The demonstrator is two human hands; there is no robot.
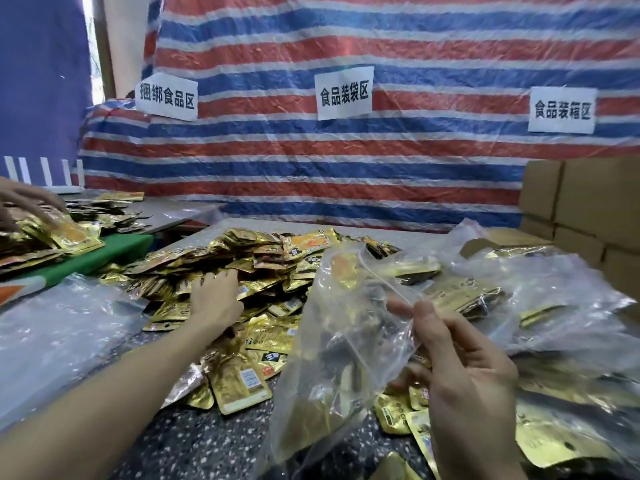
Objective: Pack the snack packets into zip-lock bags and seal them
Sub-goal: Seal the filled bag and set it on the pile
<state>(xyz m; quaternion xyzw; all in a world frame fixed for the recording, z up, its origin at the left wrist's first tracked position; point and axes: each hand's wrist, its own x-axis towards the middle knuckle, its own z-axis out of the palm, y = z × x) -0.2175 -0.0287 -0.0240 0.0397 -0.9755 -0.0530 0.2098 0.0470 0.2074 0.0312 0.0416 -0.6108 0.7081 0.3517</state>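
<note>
Pinched bag (339,341) rim with right hand (460,368); judged film limp, slippery. Rested left hand (216,299) on packets (242,265), likely light, slick; grip indeterminable.

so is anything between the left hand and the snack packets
Nothing visible: the left hand rests on the heap of gold foil snack packets; the right hand pinches the clear plastic zip-lock bag beside it.

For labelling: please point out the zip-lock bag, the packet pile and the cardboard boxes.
zip-lock bag (329,327), head view, clear front wall.
packet pile (256,261), head view, heap top.
cardboard boxes (595,202), head view, front face.
</note>
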